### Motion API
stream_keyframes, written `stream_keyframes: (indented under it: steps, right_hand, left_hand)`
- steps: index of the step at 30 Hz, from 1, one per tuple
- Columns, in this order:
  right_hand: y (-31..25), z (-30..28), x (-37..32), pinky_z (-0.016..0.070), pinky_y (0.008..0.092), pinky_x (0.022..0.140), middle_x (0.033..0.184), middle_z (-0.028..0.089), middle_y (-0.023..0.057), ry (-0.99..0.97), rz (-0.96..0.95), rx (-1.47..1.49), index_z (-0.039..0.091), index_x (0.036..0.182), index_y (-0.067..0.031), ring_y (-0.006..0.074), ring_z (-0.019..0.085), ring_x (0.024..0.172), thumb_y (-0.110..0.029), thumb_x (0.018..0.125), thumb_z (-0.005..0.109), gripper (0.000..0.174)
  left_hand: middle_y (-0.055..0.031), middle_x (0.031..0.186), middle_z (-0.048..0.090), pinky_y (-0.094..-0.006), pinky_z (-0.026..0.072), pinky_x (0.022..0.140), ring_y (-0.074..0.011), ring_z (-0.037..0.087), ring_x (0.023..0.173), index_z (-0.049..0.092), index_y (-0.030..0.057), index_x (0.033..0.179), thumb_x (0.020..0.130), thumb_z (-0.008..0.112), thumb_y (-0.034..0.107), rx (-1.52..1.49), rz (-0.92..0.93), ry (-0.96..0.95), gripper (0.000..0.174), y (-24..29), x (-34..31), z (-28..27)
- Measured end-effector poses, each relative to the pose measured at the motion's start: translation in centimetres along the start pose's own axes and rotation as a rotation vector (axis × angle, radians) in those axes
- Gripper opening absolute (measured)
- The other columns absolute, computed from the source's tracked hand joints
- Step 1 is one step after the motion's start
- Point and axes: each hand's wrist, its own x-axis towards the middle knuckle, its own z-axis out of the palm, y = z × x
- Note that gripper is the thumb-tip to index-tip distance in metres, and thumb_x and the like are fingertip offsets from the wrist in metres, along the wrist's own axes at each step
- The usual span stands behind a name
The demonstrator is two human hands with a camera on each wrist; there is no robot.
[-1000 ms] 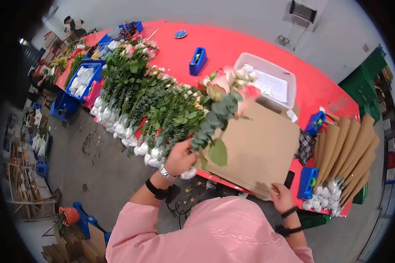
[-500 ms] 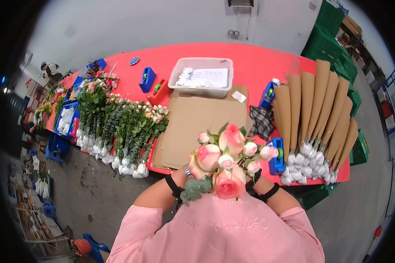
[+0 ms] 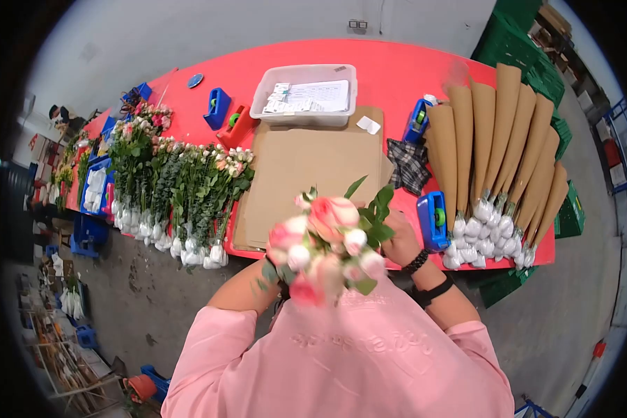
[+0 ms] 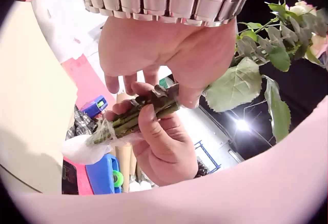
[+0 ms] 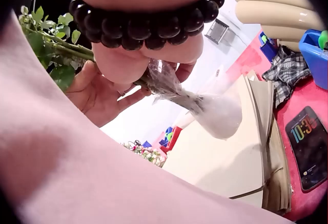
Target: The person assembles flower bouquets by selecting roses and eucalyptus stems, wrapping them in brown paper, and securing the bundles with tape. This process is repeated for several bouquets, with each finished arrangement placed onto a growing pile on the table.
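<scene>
A bouquet of pink and white roses (image 3: 334, 216) with green leaves is held before the chest, its blooms toward the head camera. Its stems (image 4: 125, 124) end in a white bulging pouch (image 5: 223, 117) with clear plastic wrap above it. My right hand (image 4: 166, 154), with a black bead bracelet, grips the lower stems, thumb laid along them. Higher up, the stems pass through my left hand (image 4: 164, 49), which wears a metal watch; its thumb curls round them while the other fingers hang loosely. Blooms hide the left hand in the head view.
Flat brown cardboard sheets (image 3: 313, 164) lie on the red table (image 3: 390, 63), below a white bin (image 3: 303, 118) of papers. Bunches of flowers (image 3: 181, 181) line the left. Paper-wrapped bunches (image 3: 505, 139), blue tape dispensers (image 3: 433, 219) and a phone (image 5: 307, 147) are at right.
The bouquet has moved from over the cardboard to before the chest. My right hand has left the cardboard edge and taken hold of the lower stems. The head view has turned right.
</scene>
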Motion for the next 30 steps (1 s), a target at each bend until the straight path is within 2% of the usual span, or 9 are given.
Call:
stream_keyframes:
  steps: [3,4,8,10,13,19,25,29,30]
  right_hand:
    - [-0.8,-0.4,0.4,0.0511,0.0427,0.085,0.104,0.068,0.015,0.032,0.047,-0.064,0.069,0.118,-0.0051,0.0365,0.066,0.1,-0.006,0.087,0.068,0.031]
    - [-1.2,-0.5,0.7,0.051,0.0425,0.085,0.101,0.068,0.0151,0.009,0.109,-0.107,0.069,0.118,-0.0046,0.037,0.065,0.097,-0.007,0.087,0.07,0.031]
    - [-1.5,1.2,2.0,0.0497,0.0459,0.082,0.094,0.066,0.0142,-0.062,0.11,-0.224,0.07,0.115,-0.0084,0.0365,0.063,0.092,-0.012,0.083,0.077,0.034]
    - [-0.8,3.1,2.7,0.0498,0.0463,0.081,0.093,0.066,0.014,-0.139,0.147,-0.234,0.071,0.115,-0.0091,0.0364,0.064,0.091,-0.014,0.083,0.078,0.034]
    - [1.2,6.6,4.0,0.0505,0.0469,0.08,0.092,0.067,0.014,-0.235,0.145,-0.291,0.072,0.116,-0.0113,0.036,0.065,0.09,-0.019,0.084,0.079,0.034]
    - [3.9,11.3,5.0,0.0515,0.0484,0.085,0.091,0.068,0.0141,-0.48,0.326,-0.378,0.073,0.119,-0.0138,0.0359,0.067,0.094,-0.026,0.09,0.074,0.031]
    - [3.8,10.7,4.4,0.0517,0.0481,0.085,0.093,0.069,0.013,-0.493,0.243,-0.539,0.076,0.118,-0.0157,0.0358,0.065,0.093,-0.022,0.086,0.073,0.032]
    - [5.0,10.0,2.7,0.0521,0.0461,0.084,0.093,0.069,0.0126,-0.45,0.151,-0.522,0.075,0.121,-0.0162,0.0348,0.065,0.094,-0.018,0.085,0.072,0.036]
    - [6.8,9.6,2.1,0.0521,0.0454,0.085,0.094,0.069,0.0136,-0.48,0.147,-0.406,0.074,0.123,-0.016,0.035,0.065,0.096,-0.016,0.085,0.071,0.038]
  left_hand:
    - [-0.0033,0.109,0.066,-0.0377,0.0577,0.081,-0.0218,0.066,0.087,0.059,0.0083,0.125,0.099,0.063,0.015,-0.036,-0.028,-0.004,0.027,-2.1,-1.6,1.5]
    - [-0.0055,0.105,0.066,-0.0402,0.0578,0.078,-0.0226,0.068,0.088,0.059,0.0094,0.12,0.099,0.064,0.023,-0.266,-0.352,0.158,0.026,-0.8,-1.5,3.6]
    - [-0.0127,0.119,0.069,-0.0472,0.0564,0.092,-0.0283,0.068,0.11,0.06,0.0062,0.131,0.092,0.065,0.025,0.221,-0.553,-0.201,0.044,2.4,-2.5,-0.5]
    - [-0.0141,0.129,0.067,-0.0504,0.0481,0.107,-0.0318,0.064,0.12,0.061,0.0034,0.134,0.089,0.061,0.022,-0.055,-0.127,0.341,0.049,-4.1,-5.6,6.0]
    - [-0.0104,0.127,0.067,-0.0613,0.0362,0.112,-0.0285,0.062,0.12,0.059,0.0073,0.139,0.09,0.061,0.026,0.597,-0.138,-0.09,0.052,0.2,-3.9,-0.3]
    - [-0.0101,0.117,0.07,-0.0482,0.0432,0.108,-0.0271,0.066,0.11,0.07,0.0023,0.12,0.08,0.062,0.024,0.634,0.059,0.195,0.046,0.9,-6.4,-1.5]
    - [-0.0089,0.106,0.067,-0.0421,0.0466,0.094,-0.0255,0.063,0.1,0.07,0.0065,0.088,0.078,0.06,0.02,0.41,-0.107,-0.09,0.019,2.3,-6.5,-3.0]
    - [-0.0086,0.107,0.065,-0.0451,0.0458,0.09,-0.0269,0.06,0.105,0.068,0.0084,0.087,0.081,0.062,0.017,0.482,-0.096,0.438,0.012,3.0,-4.2,-7.9]
    - [-0.0107,0.104,0.067,-0.0449,0.0482,0.087,-0.0287,0.063,0.101,0.066,0.0075,0.088,0.081,0.062,0.014,0.469,-0.19,0.359,0.011,1.7,-3.9,-7.5]
